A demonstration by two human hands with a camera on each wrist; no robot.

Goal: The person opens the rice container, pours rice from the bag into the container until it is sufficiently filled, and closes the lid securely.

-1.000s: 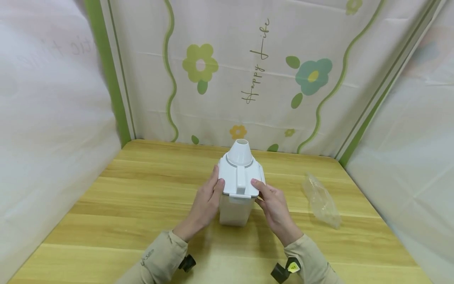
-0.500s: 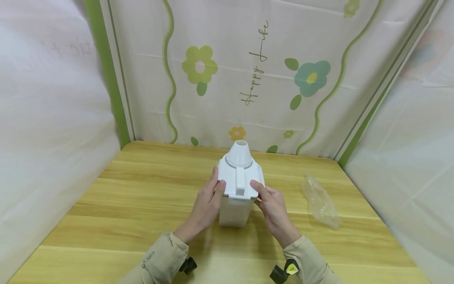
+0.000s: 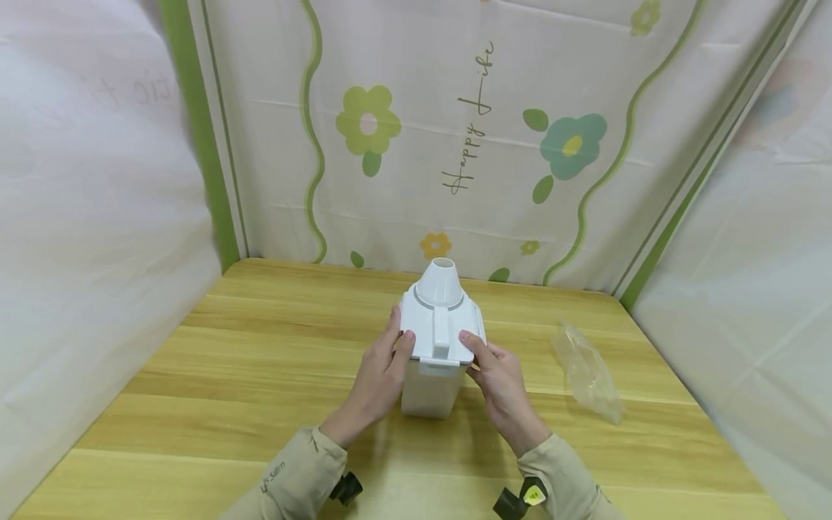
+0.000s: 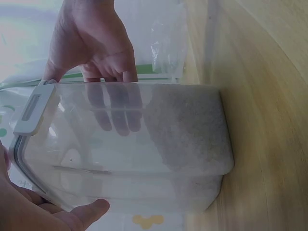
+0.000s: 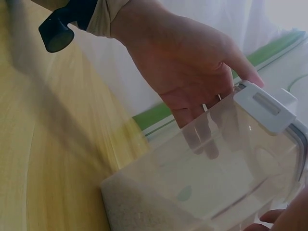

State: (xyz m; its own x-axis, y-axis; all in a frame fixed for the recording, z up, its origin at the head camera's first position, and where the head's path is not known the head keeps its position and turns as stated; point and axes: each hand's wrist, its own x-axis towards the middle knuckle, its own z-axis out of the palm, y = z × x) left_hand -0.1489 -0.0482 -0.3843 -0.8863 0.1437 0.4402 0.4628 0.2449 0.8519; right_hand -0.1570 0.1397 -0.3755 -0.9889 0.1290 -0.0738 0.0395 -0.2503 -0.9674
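Note:
A clear plastic storage container (image 3: 430, 393) stands upright on the table under a white lid (image 3: 419, 318). The lid carries a white cone-shaped spout or cup (image 3: 439, 285) at its far end and a raised bar along the middle. In the left wrist view, pale rice-like grains (image 4: 192, 130) fill the container's lower part. My left hand (image 3: 373, 372) holds the left side, thumb over the lid's edge. On the right side, my right hand (image 3: 503, 383) grips likewise, its thumb on the lid and its fingers along the wall. A white latch (image 5: 263, 109) shows at the near lid edge.
A crumpled clear plastic bag (image 3: 590, 375) lies to the right of the container on the wooden table (image 3: 260, 347). Printed fabric walls (image 3: 403, 195) enclose the table at the back and both sides.
The head view has shifted very slightly. Both hands keep their places on the container, with no other visible change.

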